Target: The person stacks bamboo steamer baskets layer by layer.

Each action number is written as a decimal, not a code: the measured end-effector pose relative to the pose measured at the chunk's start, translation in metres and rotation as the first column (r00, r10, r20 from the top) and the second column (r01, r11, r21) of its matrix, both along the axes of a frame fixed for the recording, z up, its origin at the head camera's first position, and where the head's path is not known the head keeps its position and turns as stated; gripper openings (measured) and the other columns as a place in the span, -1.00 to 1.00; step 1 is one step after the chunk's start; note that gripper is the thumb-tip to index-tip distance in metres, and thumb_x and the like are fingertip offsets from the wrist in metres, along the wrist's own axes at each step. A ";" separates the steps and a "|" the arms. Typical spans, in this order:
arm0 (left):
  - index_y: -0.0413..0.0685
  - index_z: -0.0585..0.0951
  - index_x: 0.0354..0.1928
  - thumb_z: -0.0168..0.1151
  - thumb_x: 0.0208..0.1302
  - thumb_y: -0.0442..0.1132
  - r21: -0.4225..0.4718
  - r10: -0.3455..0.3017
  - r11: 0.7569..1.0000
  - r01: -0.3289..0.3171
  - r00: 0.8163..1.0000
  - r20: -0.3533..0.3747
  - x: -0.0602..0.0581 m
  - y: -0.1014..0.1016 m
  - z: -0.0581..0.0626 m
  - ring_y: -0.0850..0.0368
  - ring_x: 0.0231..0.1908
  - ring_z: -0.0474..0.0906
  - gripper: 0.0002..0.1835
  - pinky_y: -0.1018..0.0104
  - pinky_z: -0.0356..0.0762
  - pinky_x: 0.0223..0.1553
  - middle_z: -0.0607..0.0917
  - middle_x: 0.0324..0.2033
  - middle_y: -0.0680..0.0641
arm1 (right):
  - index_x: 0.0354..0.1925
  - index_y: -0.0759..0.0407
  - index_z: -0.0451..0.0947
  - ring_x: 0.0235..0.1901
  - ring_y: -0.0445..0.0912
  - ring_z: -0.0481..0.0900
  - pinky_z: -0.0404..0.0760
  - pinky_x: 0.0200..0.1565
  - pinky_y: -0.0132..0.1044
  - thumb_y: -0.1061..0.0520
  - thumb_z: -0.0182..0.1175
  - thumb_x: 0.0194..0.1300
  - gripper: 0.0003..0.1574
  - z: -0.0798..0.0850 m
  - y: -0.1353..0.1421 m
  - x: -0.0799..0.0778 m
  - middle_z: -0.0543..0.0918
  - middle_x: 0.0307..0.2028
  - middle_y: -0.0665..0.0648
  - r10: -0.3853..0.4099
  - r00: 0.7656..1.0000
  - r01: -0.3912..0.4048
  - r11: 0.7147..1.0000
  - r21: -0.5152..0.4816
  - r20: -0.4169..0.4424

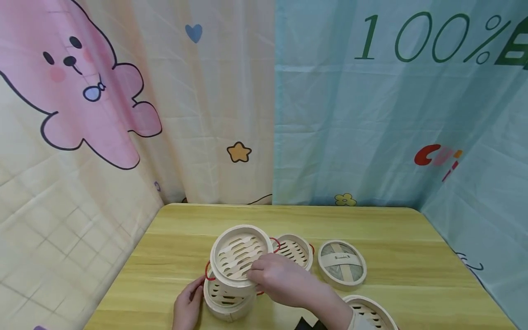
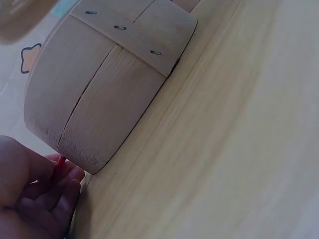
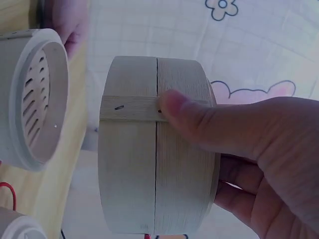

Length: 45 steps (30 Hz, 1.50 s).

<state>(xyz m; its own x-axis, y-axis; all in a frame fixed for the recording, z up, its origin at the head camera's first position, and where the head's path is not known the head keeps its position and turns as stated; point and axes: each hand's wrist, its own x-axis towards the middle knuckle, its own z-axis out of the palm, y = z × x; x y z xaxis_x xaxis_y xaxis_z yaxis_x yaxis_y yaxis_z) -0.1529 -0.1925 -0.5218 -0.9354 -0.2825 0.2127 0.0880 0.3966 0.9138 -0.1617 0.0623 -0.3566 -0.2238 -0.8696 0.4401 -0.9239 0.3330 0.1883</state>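
Observation:
My right hand point(image 1: 284, 280) grips a small round bamboo steamer basket point(image 1: 233, 284) by its rim, the thumb pressed on the outer wall in the right wrist view. That basket is raised and tilted, its slotted base showing, and it hides part of a second steamer basket point(image 1: 231, 314) standing on the table. Beside the second basket, on its left, is my left hand point(image 1: 187, 306). In the left wrist view its fingers pinch a red cord handle point(image 2: 60, 164) at the basket's side.
Behind the right hand stands another steamer basket point(image 1: 307, 247) with red handles. A round woven lid point(image 1: 342, 264) lies to its right. One more basket point(image 1: 367, 300) is at the front right, partly cut off. A dark object point(image 1: 304, 324) shows at the bottom edge.

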 end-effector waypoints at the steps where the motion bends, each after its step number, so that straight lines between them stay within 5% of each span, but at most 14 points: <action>1: -0.46 0.52 -0.03 0.04 0.24 -0.53 0.003 0.003 1.000 -0.003 1.000 -0.004 0.000 0.001 -0.001 0.39 -0.18 0.49 -0.74 0.64 0.40 -0.18 0.59 -0.10 -0.33 | -0.55 0.02 0.42 -0.48 -0.27 0.36 0.43 -0.25 -0.47 0.20 0.40 -0.16 -0.71 -0.004 -0.003 -0.002 0.40 -0.56 -0.13 -0.002 1.000 0.002 1.000 0.003 0.004; 13: -0.54 0.52 -0.08 0.05 0.20 -0.56 0.047 0.014 0.999 -0.012 0.999 -0.041 0.000 0.003 -0.009 0.50 -0.18 0.44 -0.75 0.72 0.34 -0.17 0.58 -0.13 -0.38 | -0.58 0.01 0.44 -0.50 -0.25 0.41 0.43 -0.36 -0.46 0.08 0.43 -0.21 -0.69 -0.058 -0.024 -0.013 0.40 -0.58 -0.13 -0.008 1.000 0.008 1.000 -0.007 0.005; 32: -0.46 0.57 -0.09 0.10 0.17 -0.53 0.009 0.061 0.998 -0.061 0.998 0.027 -0.004 0.002 -0.007 0.36 -0.21 0.53 -0.75 0.70 0.35 -0.21 0.61 -0.14 -0.32 | -0.63 -0.01 0.37 -0.54 -0.28 0.38 0.41 -0.39 -0.48 0.05 0.46 -0.22 -0.61 -0.062 -0.031 -0.009 0.31 -0.62 -0.14 -0.021 1.000 0.021 1.000 -0.024 0.003; 45: -0.44 0.59 -0.13 0.18 0.16 -0.47 -0.019 0.085 0.996 -0.085 0.996 -0.027 -0.005 0.001 -0.006 0.43 -0.23 0.51 -0.76 0.70 0.36 -0.22 0.65 -0.22 -0.19 | -0.56 -0.01 0.45 -0.48 -0.27 0.41 0.42 -0.32 -0.48 0.01 0.45 -0.19 -0.67 -0.066 -0.036 -0.009 0.35 -0.58 -0.14 -0.016 1.000 0.015 0.999 -0.034 -0.014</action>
<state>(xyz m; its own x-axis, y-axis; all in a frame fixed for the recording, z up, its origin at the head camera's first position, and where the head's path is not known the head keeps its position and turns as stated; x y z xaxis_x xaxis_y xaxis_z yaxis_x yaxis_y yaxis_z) -0.1576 -0.1914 -0.5282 -0.9023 -0.3561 0.2429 0.0767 0.4218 0.9035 -0.1710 0.0264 -0.4224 -0.2304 -0.8507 0.4724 -0.9159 0.3535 0.1899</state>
